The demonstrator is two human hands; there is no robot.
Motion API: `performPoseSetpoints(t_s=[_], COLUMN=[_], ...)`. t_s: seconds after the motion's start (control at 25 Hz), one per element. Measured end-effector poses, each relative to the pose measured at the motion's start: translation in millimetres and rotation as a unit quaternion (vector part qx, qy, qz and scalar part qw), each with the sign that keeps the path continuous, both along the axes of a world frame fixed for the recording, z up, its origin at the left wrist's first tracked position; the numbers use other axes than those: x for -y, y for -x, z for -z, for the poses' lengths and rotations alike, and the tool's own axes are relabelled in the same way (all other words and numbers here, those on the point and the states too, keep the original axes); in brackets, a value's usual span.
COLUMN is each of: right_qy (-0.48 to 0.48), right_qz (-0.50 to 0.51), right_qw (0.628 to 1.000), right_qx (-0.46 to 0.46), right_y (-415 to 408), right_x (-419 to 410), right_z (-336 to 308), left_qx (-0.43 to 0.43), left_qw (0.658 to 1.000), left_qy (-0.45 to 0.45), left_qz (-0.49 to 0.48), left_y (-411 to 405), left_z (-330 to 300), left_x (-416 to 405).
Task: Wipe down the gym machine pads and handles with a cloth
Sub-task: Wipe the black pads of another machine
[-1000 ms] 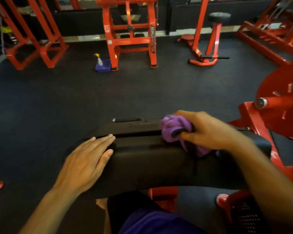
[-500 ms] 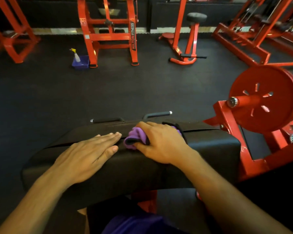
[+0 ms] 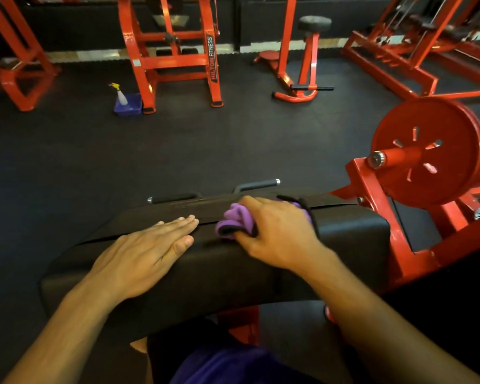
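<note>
While the left hand (image 3: 139, 259) lies flat, fingers straight, steadying the black pad (image 3: 344, 236), the right hand (image 3: 275, 234) grips the purple cloth (image 3: 237, 218) bunched against the pad's top, likely for wiping pressure

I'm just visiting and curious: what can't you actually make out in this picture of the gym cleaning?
Head view, the only one:
- Cloth: mostly hidden under the right hand; its size is unclear.
- Pad: its underside and mount are out of sight; arms cover part of it.
- Spray bottle: too small to read any label.
- Handles: only their tops show behind the pad.
- Left hand hides the pad beneath it.
</note>
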State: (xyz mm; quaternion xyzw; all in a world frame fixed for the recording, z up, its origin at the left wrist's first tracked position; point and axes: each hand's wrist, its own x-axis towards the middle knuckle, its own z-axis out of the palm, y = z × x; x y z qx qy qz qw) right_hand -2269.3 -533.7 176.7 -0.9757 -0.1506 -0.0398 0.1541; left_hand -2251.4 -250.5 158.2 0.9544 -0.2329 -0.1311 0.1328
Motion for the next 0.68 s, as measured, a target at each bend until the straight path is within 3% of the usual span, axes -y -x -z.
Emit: performPoseSetpoints(t_s=[0.24,0.36,0.52,0.68], right_qy=[-0.05,-0.077,-0.095,-0.034], right_qz=[-0.007,0.059,0.162,0.035], right_qw=[0.999,0.995,0.982,0.999], right_qx=[-0.008,0.036,-0.008,-0.005], right_y=[20.0,39.3,41.2,19.8], right_x=[41.4,99.7,153.0,76.1], right_z=[-12.9,-22.8,-25.1,-15.5], left_qx=[-0.02,-0.065,-0.084,-0.114], left_qw=[1.0,0.997,0.989,0.987], left_qy=[0.008,0.041,0.032,0.034], left_qz=[-0.01,0.018,0.116,0.106], left_y=[-0.4,-6.1,-19.6,-24.6], left_z=[-0.3,-14.0,-25.8,-17.4], left_x=[1.3,23.4,91.4,109.9])
